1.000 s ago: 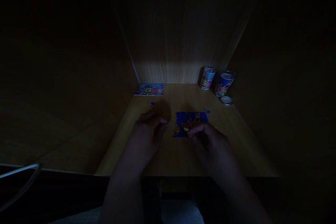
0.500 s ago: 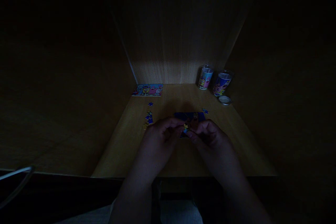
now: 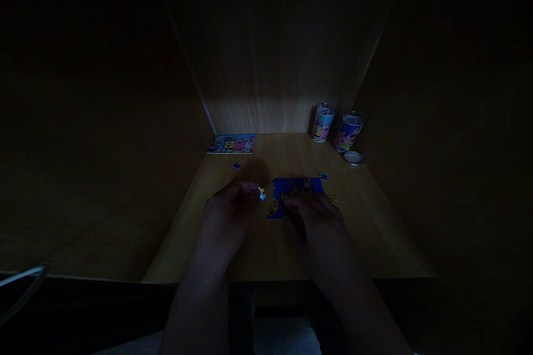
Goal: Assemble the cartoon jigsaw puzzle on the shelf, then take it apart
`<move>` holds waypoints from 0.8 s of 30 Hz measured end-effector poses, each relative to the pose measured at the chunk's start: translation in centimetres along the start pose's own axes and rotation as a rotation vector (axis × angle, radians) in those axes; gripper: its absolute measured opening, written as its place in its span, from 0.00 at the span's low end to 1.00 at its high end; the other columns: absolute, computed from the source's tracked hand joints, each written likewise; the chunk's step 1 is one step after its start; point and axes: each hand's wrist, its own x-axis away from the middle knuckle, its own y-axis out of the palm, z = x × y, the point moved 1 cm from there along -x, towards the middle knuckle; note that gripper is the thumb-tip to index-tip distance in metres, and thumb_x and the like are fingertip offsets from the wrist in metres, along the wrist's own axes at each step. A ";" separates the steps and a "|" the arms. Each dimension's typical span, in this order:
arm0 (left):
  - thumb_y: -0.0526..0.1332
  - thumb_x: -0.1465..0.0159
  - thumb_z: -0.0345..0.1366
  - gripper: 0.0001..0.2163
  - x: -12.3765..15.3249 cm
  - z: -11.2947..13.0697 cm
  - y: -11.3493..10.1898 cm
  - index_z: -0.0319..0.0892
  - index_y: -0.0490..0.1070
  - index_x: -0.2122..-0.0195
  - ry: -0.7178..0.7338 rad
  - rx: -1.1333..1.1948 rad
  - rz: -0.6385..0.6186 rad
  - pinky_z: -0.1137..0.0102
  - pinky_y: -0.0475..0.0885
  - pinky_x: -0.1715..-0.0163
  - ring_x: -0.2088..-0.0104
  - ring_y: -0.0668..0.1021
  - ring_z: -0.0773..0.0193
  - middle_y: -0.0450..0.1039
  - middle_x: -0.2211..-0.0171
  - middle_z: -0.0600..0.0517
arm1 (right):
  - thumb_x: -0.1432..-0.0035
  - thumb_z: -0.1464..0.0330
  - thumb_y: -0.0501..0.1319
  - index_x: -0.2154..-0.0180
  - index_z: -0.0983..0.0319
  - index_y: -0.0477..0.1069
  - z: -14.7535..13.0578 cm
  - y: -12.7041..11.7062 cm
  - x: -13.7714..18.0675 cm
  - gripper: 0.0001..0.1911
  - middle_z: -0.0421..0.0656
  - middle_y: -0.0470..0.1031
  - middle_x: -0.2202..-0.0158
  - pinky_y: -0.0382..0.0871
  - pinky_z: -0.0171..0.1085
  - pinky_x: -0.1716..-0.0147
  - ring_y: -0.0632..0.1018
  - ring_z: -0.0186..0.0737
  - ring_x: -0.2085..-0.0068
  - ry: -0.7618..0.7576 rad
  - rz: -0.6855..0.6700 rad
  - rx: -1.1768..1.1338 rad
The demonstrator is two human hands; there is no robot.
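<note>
Between the fingertips of my left hand is a small yellow and light-blue jigsaw piece, raised to the left of a partly assembled dark-blue jigsaw puzzle. My right hand lies over that puzzle and covers its right part. Its fingers are bent, with the tips down at the middle of the puzzle; whatever is under or between them is too dark to make out. A loose yellowish piece lies just right of my right hand.
Loose pieces lie farther back, one blue piece at left and another piece at right. A cartoon picture panel lies back left. Two cartoon-printed cans and a round lid stand back right. Wooden walls enclose the tabletop.
My hands have parted. My left hand has drawn left with the jigsaw piece, and my right hand has turned palm down over the puzzle. The view has shifted slightly.
</note>
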 end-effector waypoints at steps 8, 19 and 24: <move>0.65 0.28 0.41 0.12 0.1 0.3 0.3 0.49 0.85 0.48 0.065 -0.020 -0.014 0.60 0.81 0.46 0.51 0.88 0.54 0.89 0.51 0.50 | 0.28 0.73 0.65 0.49 0.58 0.77 0.1 0.2 -0.1 0.09 0.48 0.85 0.47 0.72 0.57 0.40 0.80 0.56 0.44 0.012 -0.077 0.032; 0.70 0.30 0.47 0.09 0.2 -0.1 0.1 0.47 0.82 0.60 -0.015 0.029 -0.002 0.63 0.79 0.58 0.59 0.86 0.55 0.88 0.61 0.52 | 0.28 0.72 0.65 0.51 0.56 0.78 -0.4 -0.1 -0.2 0.07 0.47 0.85 0.48 0.72 0.59 0.40 0.80 0.57 0.43 0.014 -0.079 0.057; 0.69 0.29 0.47 0.09 0.3 -0.2 0.1 0.49 0.84 0.61 -0.016 0.036 0.003 0.62 0.78 0.56 0.58 0.87 0.55 0.88 0.60 0.53 | 0.29 0.73 0.65 0.51 0.55 0.79 -0.3 0.1 -0.1 0.09 0.48 0.85 0.48 0.72 0.58 0.40 0.80 0.56 0.43 0.004 -0.062 0.067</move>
